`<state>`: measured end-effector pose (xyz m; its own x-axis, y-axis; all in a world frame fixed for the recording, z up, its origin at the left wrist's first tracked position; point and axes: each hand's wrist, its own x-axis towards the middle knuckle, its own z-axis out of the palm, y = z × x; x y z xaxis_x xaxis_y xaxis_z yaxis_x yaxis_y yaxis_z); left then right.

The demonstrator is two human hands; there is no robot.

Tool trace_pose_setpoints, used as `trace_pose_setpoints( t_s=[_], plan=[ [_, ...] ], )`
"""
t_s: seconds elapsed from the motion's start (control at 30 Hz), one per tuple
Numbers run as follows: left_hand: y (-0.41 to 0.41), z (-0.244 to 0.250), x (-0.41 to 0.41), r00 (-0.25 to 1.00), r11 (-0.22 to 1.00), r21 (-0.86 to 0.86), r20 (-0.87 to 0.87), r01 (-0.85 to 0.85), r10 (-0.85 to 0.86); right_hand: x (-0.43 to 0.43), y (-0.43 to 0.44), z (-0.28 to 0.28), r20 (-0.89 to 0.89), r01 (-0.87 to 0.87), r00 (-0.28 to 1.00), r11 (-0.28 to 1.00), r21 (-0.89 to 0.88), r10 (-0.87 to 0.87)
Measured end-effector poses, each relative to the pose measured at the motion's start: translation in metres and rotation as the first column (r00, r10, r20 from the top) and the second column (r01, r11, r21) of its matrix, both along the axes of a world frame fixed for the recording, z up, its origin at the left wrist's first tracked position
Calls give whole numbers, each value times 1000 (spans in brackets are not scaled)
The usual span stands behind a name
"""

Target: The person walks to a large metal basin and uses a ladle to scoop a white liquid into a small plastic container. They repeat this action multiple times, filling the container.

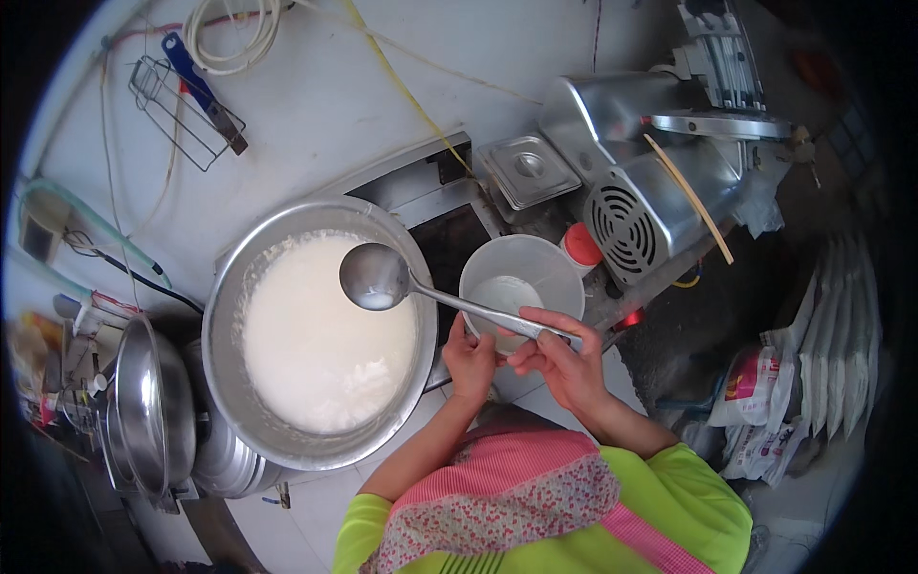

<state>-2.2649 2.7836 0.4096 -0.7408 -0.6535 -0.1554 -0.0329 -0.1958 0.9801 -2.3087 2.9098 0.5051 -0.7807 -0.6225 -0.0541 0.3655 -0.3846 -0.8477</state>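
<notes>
My right hand [570, 359] grips the handle of a metal ladle [376, 276]. A little white liquid lies in its bowl, which is over a large metal pot [323, 455]. White liquid [323, 337] fills much of the pot, with thicker foam or curds at the near side. My left hand [470, 362] holds the rim of a translucent plastic bucket [559, 276] on its near left side. Some whitish liquid [510, 293] shows at the bucket's bottom. The ladle's handle crosses over the bucket's near part.
A lidded steel container [531, 168] and a metal machine [631, 208] stand behind the bucket, beside a red-capped jar [579, 247]. Wooden chopsticks [692, 201] lie on the machine. Metal basins [154, 402] stack at left. Plastic bags [749, 387] sit at right. Cables hang along the wall.
</notes>
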Motion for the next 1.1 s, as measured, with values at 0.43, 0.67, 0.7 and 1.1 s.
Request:
trace_pose_setpoints(
  t_s=[0.43,0.67,0.7,1.1],
  plan=[
    [-10,-27,-40,985,985,122,-106,-121,134,-52,-24,-17,38,-40,999,999,26,39],
    [-20,-34,14,941,940,146,101,307,-323,-66,-44,-27,50,-91,995,993,77,87],
    [-25,-44,32,878,883,170,127,438,-461,-66,-47,-29,47,-97,995,992,76,94],
    [-88,-59,303,584,657,81,548,-749,599,-32,-91,-38,40,-163,986,975,151,159]
  ],
)
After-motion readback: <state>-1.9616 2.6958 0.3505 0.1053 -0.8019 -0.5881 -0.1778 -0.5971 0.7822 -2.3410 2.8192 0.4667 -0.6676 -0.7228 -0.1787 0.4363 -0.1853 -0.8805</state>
